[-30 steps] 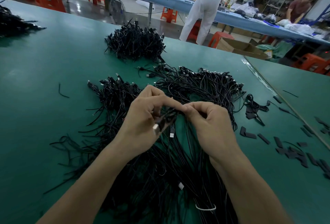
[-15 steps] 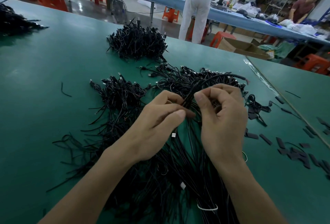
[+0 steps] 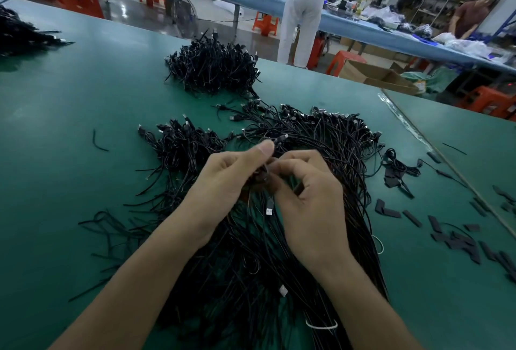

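The left hand (image 3: 231, 182) pinches a thin black cable (image 3: 280, 139) between thumb and forefinger. The right hand (image 3: 310, 201), touching it at 3 o'clock, pinches the same cable with curled fingers. One end of the cable pokes out past the left thumb toward 12 o'clock, and a silver-tipped plug (image 3: 269, 210) dangles between the hands at 6 o'clock. The cable is held just above a loose spread of black cables (image 3: 349, 182) on the green table (image 3: 69, 98). A smaller tangle (image 3: 181, 145) lies at 10 o'clock and a dense heap (image 3: 212, 70) farther off at 12 o'clock. Flat black strips (image 3: 446, 235) are scattered at 3 o'clock. A white tie (image 3: 321, 325) lies at 6 o'clock.
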`<state>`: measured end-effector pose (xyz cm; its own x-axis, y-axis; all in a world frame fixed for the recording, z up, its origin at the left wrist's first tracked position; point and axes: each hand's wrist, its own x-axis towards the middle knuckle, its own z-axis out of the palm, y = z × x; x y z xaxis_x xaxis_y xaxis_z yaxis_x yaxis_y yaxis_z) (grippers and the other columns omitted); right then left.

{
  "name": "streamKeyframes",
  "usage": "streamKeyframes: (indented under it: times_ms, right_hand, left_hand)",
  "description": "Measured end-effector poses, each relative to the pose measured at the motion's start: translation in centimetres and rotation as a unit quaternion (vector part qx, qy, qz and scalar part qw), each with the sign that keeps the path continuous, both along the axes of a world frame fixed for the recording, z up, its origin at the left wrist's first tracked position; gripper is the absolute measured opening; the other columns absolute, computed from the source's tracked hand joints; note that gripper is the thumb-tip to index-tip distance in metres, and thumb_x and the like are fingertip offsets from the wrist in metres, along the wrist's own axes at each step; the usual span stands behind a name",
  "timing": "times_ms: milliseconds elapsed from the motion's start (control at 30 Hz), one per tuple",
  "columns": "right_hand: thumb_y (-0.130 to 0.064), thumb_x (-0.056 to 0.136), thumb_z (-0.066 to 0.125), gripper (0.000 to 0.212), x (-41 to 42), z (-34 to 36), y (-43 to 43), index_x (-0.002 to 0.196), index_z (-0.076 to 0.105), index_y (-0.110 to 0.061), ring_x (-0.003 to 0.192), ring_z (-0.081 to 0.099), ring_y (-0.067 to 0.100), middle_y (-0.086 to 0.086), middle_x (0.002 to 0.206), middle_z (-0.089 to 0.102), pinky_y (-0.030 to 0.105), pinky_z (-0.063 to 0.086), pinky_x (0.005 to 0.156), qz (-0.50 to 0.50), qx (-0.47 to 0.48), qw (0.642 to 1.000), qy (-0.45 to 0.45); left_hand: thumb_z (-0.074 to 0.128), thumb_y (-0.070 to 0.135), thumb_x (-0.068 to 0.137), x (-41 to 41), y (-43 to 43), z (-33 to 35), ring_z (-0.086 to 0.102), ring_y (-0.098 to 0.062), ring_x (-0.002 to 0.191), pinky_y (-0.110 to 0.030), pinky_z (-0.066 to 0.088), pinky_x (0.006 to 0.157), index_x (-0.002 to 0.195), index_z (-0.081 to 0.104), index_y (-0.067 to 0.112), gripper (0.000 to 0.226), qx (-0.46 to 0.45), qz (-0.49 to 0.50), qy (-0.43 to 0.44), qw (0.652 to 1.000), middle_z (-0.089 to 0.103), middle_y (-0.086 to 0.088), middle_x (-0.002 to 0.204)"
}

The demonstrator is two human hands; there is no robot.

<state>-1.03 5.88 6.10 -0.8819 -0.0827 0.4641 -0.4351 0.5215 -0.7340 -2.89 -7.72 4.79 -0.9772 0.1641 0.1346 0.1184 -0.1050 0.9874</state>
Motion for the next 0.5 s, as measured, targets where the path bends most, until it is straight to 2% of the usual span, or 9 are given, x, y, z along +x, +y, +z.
streamKeyframes:
  times_ms: [33, 100, 133, 167, 233, 267, 333, 400, 500]
  right_hand:
    - [-0.010, 0.089, 0.071, 0.013, 0.0, -0.2, 0.1, 0.088, 0.069, -0.024, 0.092, 0.057, 0.000, -0.014, 0.095, 0.057, 0.008, 0.045, 0.077, 0.008, -0.006, 1.000, -0.013]
    - [-0.009, 0.089, 0.072, 0.012, -0.3, -0.4, 0.5, 0.089, 0.072, -0.021, 0.091, 0.059, 0.000, -0.012, 0.095, 0.059, 0.007, 0.045, 0.077, 0.019, -0.012, 0.999, -0.048]
    - [-0.009, 0.089, 0.071, 0.011, -0.4, -0.5, 0.8, 0.089, 0.073, -0.020, 0.092, 0.059, -0.001, -0.012, 0.095, 0.060, 0.007, 0.045, 0.078, 0.023, -0.009, 0.997, -0.067]
    - [-0.010, 0.090, 0.071, 0.011, -0.5, -0.5, 1.1, 0.090, 0.073, -0.020, 0.092, 0.060, -0.003, -0.013, 0.096, 0.060, 0.006, 0.045, 0.078, 0.027, -0.005, 0.996, -0.086]
    - [-0.013, 0.091, 0.069, 0.010, -0.7, -0.8, 1.7, 0.090, 0.073, -0.023, 0.093, 0.060, -0.005, -0.015, 0.097, 0.061, 0.006, 0.045, 0.078, 0.034, 0.001, 0.993, -0.114]
    - [-0.017, 0.091, 0.069, 0.009, -0.7, -1.0, 1.9, 0.088, 0.073, -0.025, 0.092, 0.060, -0.005, -0.015, 0.097, 0.061, 0.006, 0.045, 0.077, 0.036, 0.004, 0.992, -0.125]
    - [-0.025, 0.091, 0.069, 0.007, -0.9, -1.5, 2.3, 0.086, 0.074, -0.026, 0.089, 0.062, -0.001, -0.013, 0.097, 0.062, 0.011, 0.047, 0.076, 0.039, -0.001, 0.987, -0.158]
    - [-0.031, 0.093, 0.067, 0.012, -0.9, -2.2, 2.5, 0.088, 0.075, -0.024, 0.087, 0.065, 0.002, -0.010, 0.098, 0.064, 0.017, 0.051, 0.077, 0.033, -0.028, 0.979, -0.201]
    - [-0.039, 0.097, 0.058, 0.024, -1.3, -3.2, 3.1, 0.084, 0.073, -0.025, 0.080, 0.066, 0.004, -0.005, 0.091, 0.070, 0.017, 0.050, 0.069, -0.024, -0.052, 0.976, -0.212]
  left_hand:
    - [0.058, 0.051, 0.088, -0.1, -0.2, -0.1, 0.067, -0.021, 0.069, -0.025, 0.054, 0.069, 0.073, 0.078, 0.022, 0.038, -0.002, -0.004, 0.003, 1.000, 0.072, -0.003, 0.073]
    - [0.067, 0.044, 0.088, -0.4, -0.9, -0.3, 0.064, -0.049, 0.091, -0.055, 0.054, 0.084, 0.090, 0.080, 0.015, 0.032, -0.012, -0.024, -0.003, 1.000, 0.074, -0.021, 0.090]
    - [0.072, 0.045, 0.086, -0.5, -1.1, -0.4, 0.063, -0.051, 0.093, -0.057, 0.053, 0.087, 0.094, 0.080, 0.015, 0.032, -0.020, -0.037, -0.010, 0.999, 0.073, -0.023, 0.094]
    - [0.073, 0.047, 0.083, -0.5, -1.4, -0.4, 0.065, -0.047, 0.090, -0.049, 0.056, 0.084, 0.096, 0.080, 0.017, 0.034, -0.032, -0.050, -0.014, 0.998, 0.074, -0.021, 0.096]
    - [0.070, 0.046, 0.077, -0.6, -1.7, -0.4, 0.067, -0.025, 0.081, -0.027, 0.056, 0.070, 0.100, 0.079, 0.020, 0.036, -0.054, -0.076, -0.016, 0.996, 0.075, -0.016, 0.095]
    - [0.070, 0.042, 0.076, -0.7, -1.8, -0.4, 0.067, -0.018, 0.078, -0.022, 0.056, 0.066, 0.102, 0.079, 0.021, 0.034, -0.061, -0.090, -0.018, 0.994, 0.076, -0.013, 0.094]
    - [0.071, 0.037, 0.079, -0.9, -2.0, -0.6, 0.070, -0.014, 0.076, -0.023, 0.056, 0.066, 0.102, 0.078, 0.023, 0.028, -0.073, -0.114, -0.025, 0.990, 0.075, -0.013, 0.092]
    - [0.070, 0.034, 0.082, -1.0, -1.9, -0.9, 0.073, -0.018, 0.077, -0.026, 0.058, 0.066, 0.099, 0.077, 0.022, 0.021, -0.089, -0.120, -0.029, 0.988, 0.074, -0.013, 0.089]
    - [0.069, 0.021, 0.091, -1.1, -1.5, -1.4, 0.072, -0.018, 0.073, -0.026, 0.058, 0.065, 0.100, 0.074, 0.018, 0.011, -0.114, -0.079, -0.014, 0.990, 0.074, -0.007, 0.081]
